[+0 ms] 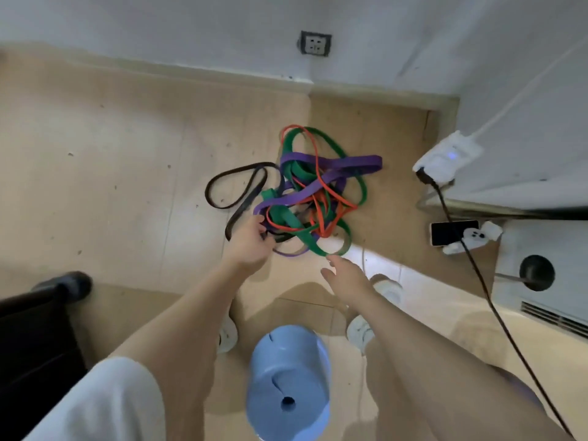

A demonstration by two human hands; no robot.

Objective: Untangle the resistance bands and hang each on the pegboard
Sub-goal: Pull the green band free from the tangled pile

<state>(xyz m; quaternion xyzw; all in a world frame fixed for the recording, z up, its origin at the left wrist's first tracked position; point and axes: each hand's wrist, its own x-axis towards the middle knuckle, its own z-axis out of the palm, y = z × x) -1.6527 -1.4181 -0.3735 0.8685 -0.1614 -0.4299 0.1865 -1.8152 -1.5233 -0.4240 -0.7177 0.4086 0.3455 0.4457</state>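
Blue plastic stool (288,377) nearest; left hand (251,241) grips flat rubbery tangled bands (315,192); right hand (345,275) relaxed, empty.

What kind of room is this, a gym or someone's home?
Most likely a home room, not a gym: a tiled floor, a wall socket, a phone charging on the floor, and a blue plastic stool.

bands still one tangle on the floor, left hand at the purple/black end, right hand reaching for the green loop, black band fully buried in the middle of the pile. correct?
One thing is off: the black band is not buried. The head view shows it looping out to the left of the tangle, lying on the floor. The rest holds: left hand at the purple and black strands, right hand reaching for the green loop.
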